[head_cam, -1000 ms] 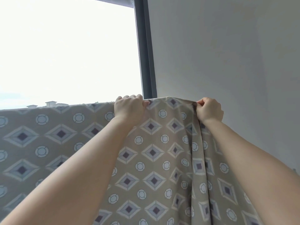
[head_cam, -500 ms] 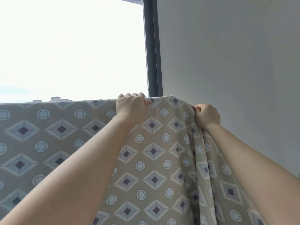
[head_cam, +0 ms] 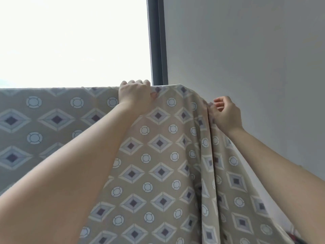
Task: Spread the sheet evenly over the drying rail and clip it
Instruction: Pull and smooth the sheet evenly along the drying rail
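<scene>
A beige sheet with a diamond and circle pattern hangs over the drying rail, which is hidden under its top fold. My left hand grips the sheet's top edge over the rail, just left of the window frame. Lower and to the right, my right hand pinches a bunched vertical fold of the sheet, its upper fingers loosely curled and apart. To the left the sheet lies flat along the rail; on the right it slopes down in pleats. No clip is in view.
A bright window fills the upper left, bounded by a dark vertical frame. A plain grey wall stands close behind the sheet's right end. Something dark red shows at the bottom right corner.
My right hand has dropped from the rail top, drawing the sheet's right end down into pleats, and its upper fingers have loosened. My left hand keeps its grip at the top.
</scene>
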